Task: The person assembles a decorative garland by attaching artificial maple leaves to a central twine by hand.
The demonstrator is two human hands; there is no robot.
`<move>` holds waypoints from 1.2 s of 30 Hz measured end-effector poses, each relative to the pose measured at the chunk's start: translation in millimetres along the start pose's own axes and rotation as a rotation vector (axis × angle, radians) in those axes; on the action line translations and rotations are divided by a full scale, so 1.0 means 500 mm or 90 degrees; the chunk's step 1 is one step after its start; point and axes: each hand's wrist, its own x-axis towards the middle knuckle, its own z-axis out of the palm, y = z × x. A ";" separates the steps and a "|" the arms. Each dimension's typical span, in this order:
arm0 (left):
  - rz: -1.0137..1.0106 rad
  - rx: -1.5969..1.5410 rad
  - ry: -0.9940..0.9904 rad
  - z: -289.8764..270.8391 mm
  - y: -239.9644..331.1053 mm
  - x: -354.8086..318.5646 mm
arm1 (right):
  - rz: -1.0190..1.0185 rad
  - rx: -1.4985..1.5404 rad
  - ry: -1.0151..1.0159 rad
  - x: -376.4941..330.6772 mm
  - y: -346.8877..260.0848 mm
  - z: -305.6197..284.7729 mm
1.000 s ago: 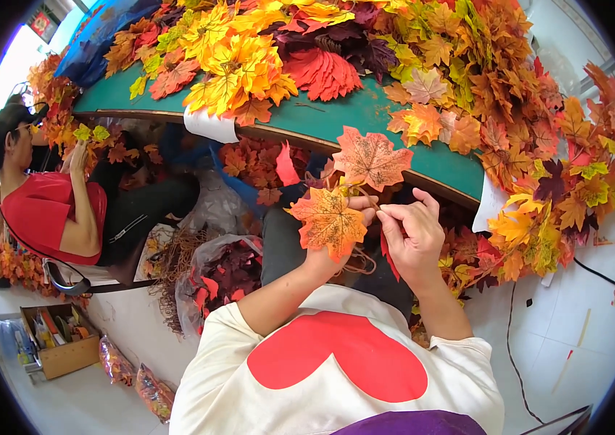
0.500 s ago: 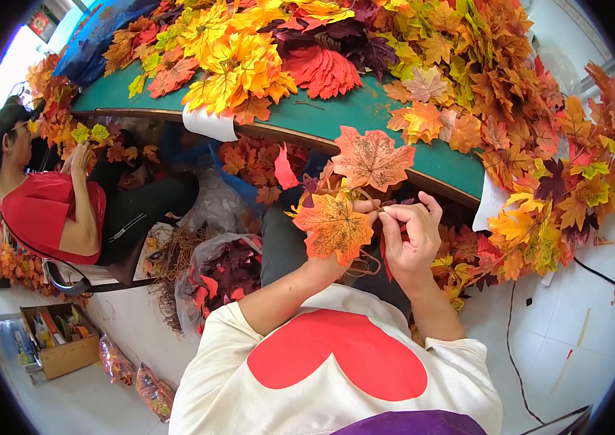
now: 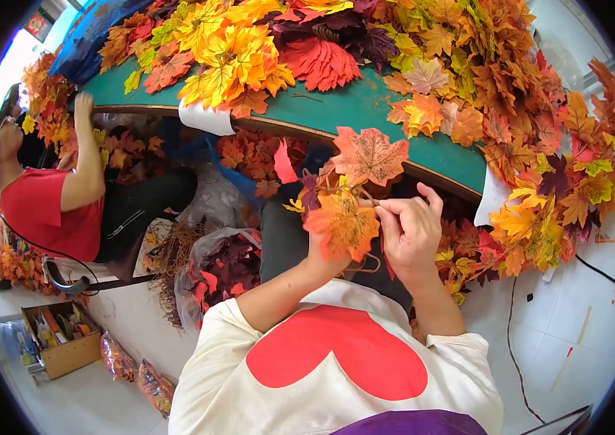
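Both hands closed, left hand (image 3: 320, 246) (mostly hidden) gripping leaf sprig (image 3: 343, 217), right hand (image 3: 410, 230) pinching its stem

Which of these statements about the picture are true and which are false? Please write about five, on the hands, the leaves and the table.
1. Both hands are raised together at a cluster of artificial maple leaves. True.
2. The left hand is mostly hidden behind an orange leaf. True.
3. The right hand rests flat on the table. False: it is lifted, with its fingers pinched at the stems of the cluster.
4. The table top is bare wood. False: it is green and heaped with leaves.
5. A person in a red shirt sits on the left side. True.
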 end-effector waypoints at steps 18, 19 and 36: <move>-0.440 -0.247 0.002 -0.018 0.043 0.014 | 0.534 0.706 -0.481 0.106 0.165 0.021; -0.437 -0.246 -0.006 -0.017 0.037 0.009 | 0.557 0.736 -0.450 0.101 0.168 0.027; 0.061 0.493 0.161 -0.045 -0.007 -0.010 | -0.084 0.245 -0.121 0.061 0.041 0.121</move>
